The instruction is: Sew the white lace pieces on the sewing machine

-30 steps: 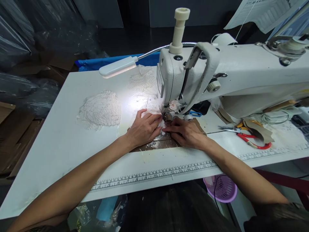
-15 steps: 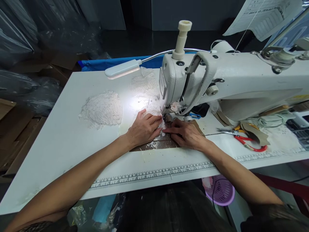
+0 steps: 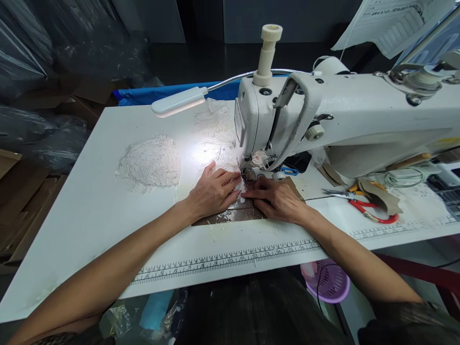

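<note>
My left hand point(image 3: 212, 191) lies flat, fingers spread and pressing down on a small piece of white lace point(image 3: 230, 165) right at the presser foot point(image 3: 248, 173) of the sewing machine point(image 3: 323, 120). My right hand point(image 3: 276, 197) lies just beside it, fingers stretched forward with the fingertips pinning the near edge of the same lace. Neither grip is closed around anything; both are flat, holding the lace down by pressure. The lace sits just ahead of my fingertips, under the needle area, spreading away past my left hand into the bright pool from the lamp point(image 3: 178, 101) above.

To do this well, I judge that I should keep both sets of fingertips low and level, steering the edge evenly, with light pressure so the lace feeds without puckering. My fingertips look very close to the foot, so I would keep them to the sides of the needle line, not in front of it.

Beyond my left hand, well apart, a rounded lace piece point(image 3: 149, 163) rests on the worktop point(image 3: 89, 201). To the right of my right hand lie red-handled scissors point(image 3: 366, 211), and a printed ruler strip point(image 3: 223, 261) runs along the edge nearest me. A purple basket point(image 3: 328, 282) sits below the worktop.
</note>
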Motion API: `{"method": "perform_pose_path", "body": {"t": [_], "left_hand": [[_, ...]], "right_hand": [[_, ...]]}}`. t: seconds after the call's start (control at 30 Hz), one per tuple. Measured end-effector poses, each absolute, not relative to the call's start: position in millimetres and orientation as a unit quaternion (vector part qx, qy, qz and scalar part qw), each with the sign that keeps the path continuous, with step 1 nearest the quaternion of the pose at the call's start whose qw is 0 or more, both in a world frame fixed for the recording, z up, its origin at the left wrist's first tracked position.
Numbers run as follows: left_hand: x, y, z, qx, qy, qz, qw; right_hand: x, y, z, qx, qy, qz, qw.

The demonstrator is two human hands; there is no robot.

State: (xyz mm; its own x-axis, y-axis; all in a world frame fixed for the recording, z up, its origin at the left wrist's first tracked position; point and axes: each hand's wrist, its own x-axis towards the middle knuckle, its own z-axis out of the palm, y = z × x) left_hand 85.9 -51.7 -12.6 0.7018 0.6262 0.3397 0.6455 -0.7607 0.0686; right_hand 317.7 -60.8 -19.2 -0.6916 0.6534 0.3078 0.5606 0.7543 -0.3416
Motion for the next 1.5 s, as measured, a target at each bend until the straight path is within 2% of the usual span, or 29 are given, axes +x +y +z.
{"method": "perform_pose_path", "body": {"t": [0.37,0.63,0.93,1.3,1.5], "left_hand": [[85.1,-49.6,-11.5,-0.927,-0.335,-0.168,0.031],[88.2,-53.3,-17.2,-0.926,-0.299,-0.207,0.104],[88.6,-52.2,-12.2,-0.928,-0.310,-0.189,0.089],[90.3,-49.4,-10.1,-0.921,-0.346,-0.170,0.050],[93.0,-47.7,-12.7,-0.911,-0.374,-0.158,0.066]], "right_hand": [[317.4,-61.0,-20.1,-0.341,-0.905,0.144,0.208],[319.2,-60.2,-23.2,-0.344,-0.898,0.168,0.215],[319.1,-61.1,-23.1,-0.353,-0.894,0.178,0.213],[316.7,-62.0,-20.3,-0.360,-0.900,0.137,0.203],[316.2,-62.6,-22.3,-0.373,-0.902,0.109,0.191]]}}
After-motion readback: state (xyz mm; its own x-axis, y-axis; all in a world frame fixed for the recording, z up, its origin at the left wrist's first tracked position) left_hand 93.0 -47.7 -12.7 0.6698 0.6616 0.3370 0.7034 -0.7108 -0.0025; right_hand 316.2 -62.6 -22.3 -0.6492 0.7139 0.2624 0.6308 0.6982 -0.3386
